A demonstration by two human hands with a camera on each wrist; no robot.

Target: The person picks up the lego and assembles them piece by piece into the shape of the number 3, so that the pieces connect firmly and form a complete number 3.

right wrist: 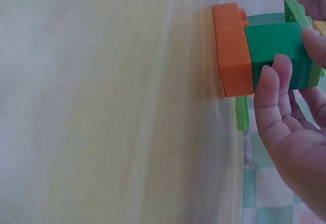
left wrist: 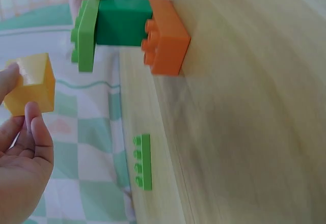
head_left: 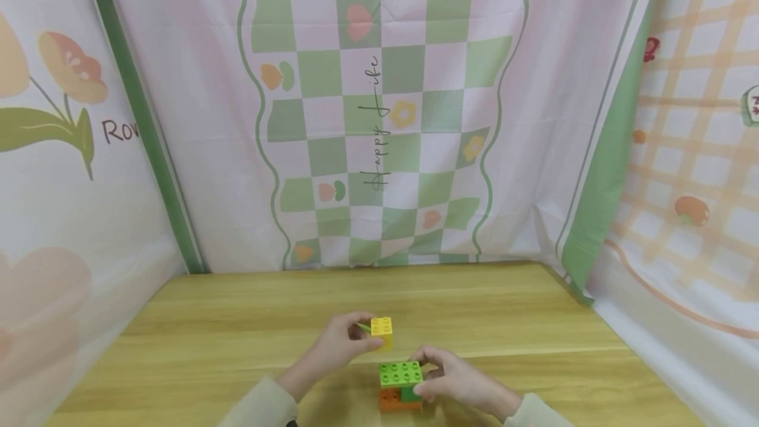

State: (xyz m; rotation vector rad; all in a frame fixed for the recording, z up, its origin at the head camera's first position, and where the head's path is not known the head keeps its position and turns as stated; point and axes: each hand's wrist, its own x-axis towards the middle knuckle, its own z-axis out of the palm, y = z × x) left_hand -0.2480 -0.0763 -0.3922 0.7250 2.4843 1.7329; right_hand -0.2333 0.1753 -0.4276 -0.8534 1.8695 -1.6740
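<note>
My left hand (head_left: pixel 339 344) pinches a yellow toy brick (head_left: pixel 382 330) between thumb and fingers, just above and behind a small stack. That stack stands on the table: an orange brick (left wrist: pixel 172 43) at the bottom, a dark green block (left wrist: pixel 124 20) on it, and a light green studded plate (head_left: pixel 400 372) on top. From the right side, my right hand (head_left: pixel 459 377) grips the stack, its thumb by the light green plate and fingers against the dark green block. The yellow brick and the stack are apart.
A second light green studded piece (left wrist: pixel 146 162) lies on the wooden table (head_left: pixel 237 321), mostly hidden behind my left hand in the head view. Patterned curtains (head_left: pixel 379 117) hang behind the table and on both sides.
</note>
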